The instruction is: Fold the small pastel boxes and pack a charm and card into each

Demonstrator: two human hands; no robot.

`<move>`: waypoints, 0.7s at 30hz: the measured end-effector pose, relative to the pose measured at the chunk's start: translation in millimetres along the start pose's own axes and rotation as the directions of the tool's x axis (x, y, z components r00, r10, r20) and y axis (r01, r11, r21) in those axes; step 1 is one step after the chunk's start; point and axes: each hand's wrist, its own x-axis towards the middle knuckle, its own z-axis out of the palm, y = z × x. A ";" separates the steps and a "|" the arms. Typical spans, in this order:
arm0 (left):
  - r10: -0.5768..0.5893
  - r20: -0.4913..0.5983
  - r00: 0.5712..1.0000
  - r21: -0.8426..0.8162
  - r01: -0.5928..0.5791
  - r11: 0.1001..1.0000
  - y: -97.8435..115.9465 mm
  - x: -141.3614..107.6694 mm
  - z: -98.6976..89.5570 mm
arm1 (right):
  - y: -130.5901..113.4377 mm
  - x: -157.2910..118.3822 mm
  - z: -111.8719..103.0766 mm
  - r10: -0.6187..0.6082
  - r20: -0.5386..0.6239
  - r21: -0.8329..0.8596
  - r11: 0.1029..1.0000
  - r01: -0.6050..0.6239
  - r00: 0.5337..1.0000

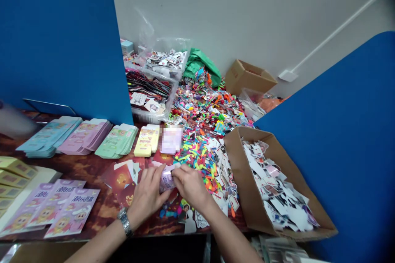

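Observation:
My left hand [150, 191], with a metal watch on its wrist, grips a small purple printed paper box [166, 181] by its side. My right hand [189, 185] has its fingers closed at the box's upper right edge; anything between the fingertips is hidden. Behind the hands stands a row of flat box stacks: blue [51, 137], pink [84, 136], green [117, 141], yellow [147, 140] and purple [171, 139]. Red printed cards [120, 176] lie left of my left hand. Bright small plastic pieces [197, 156] spread behind my right hand.
An open cardboard box [240, 181] of paper cutouts stands at the right. A heap of trinkets [212, 107] fills the back, beside clear bins [169, 111]. Purple printed packs [72, 213] lie front left. Blue partitions [61, 41] flank the table.

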 end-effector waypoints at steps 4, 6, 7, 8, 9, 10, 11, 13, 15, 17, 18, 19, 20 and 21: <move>0.009 -0.010 1.000 -0.038 -0.009 0.999 -4.6 -2.6 0.4 | -3.8 -0.4 13.8 0.001 -0.062 0.201 0.980 0.011 0.998; -0.018 -0.028 0.999 -0.057 0.017 0.998 -9.1 -3.1 0.4 | -1.6 -2.1 17.5 -0.016 -0.141 0.221 0.974 0.047 0.990; -0.031 -0.032 0.999 -0.068 0.029 0.997 -10.9 -3.0 0.8 | -0.7 -3.3 19.1 -0.032 -0.184 0.178 0.982 0.065 0.982; -0.038 -0.033 0.999 -0.081 0.035 0.996 -12.1 -2.8 1.5 | -0.3 -4.5 20.5 -0.055 -0.218 0.114 0.990 0.081 0.974; -0.039 -0.030 0.999 -0.095 0.036 0.995 -12.8 -2.6 2.5 | -0.5 -5.7 21.6 -0.081 -0.235 0.048 0.994 0.095 0.969; -0.035 -0.029 0.999 -0.108 0.031 0.994 -13.1 -2.2 3.8 | -1.1 -6.8 22.3 -0.104 -0.236 -0.002 0.994 0.107 0.966; -0.027 -0.029 0.999 -0.119 0.024 0.993 -13.2 -1.8 5.1 | -1.9 -7.5 22.3 -0.124 -0.227 -0.021 0.992 0.123 0.966; -0.014 -0.035 0.999 -0.137 0.009 0.991 -13.5 -0.8 7.1 | -1.9 -6.7 19.3 -0.164 -0.203 0.038 0.984 0.175 0.965; -0.016 -0.036 0.999 -0.148 0.011 0.989 -14.4 0.6 7.1 | 5.2 -0.6 12.2 -0.182 -0.231 0.148 0.964 0.219 0.956; -0.028 -0.036 0.999 -0.158 0.021 0.987 -15.8 2.4 5.0 | 24.7 13.2 2.1 -0.140 -0.284 0.208 0.957 0.203 0.949; -0.035 -0.039 0.999 -0.163 0.028 0.986 -16.4 3.3 3.4 | 39.6 23.4 -3.4 -0.086 -0.299 0.204 0.967 0.152 0.950; -0.041 -0.044 0.998 -0.166 0.033 0.986 -16.9 4.1 1.7 | 57.6 35.5 -8.7 -0.012 -0.293 0.175 0.982 0.066 0.956; -0.043 -0.051 0.998 -0.167 0.034 0.985 -17.3 4.7 0.0 | 77.9 49.2 -13.7 0.076 -0.267 0.130 0.991 -0.042 0.961; -0.042 -0.057 0.997 -0.165 0.032 0.986 -17.6 5.1 -1.4 | 99.3 64.2 -18.0 0.190 -0.220 0.043 0.982 -0.185 0.957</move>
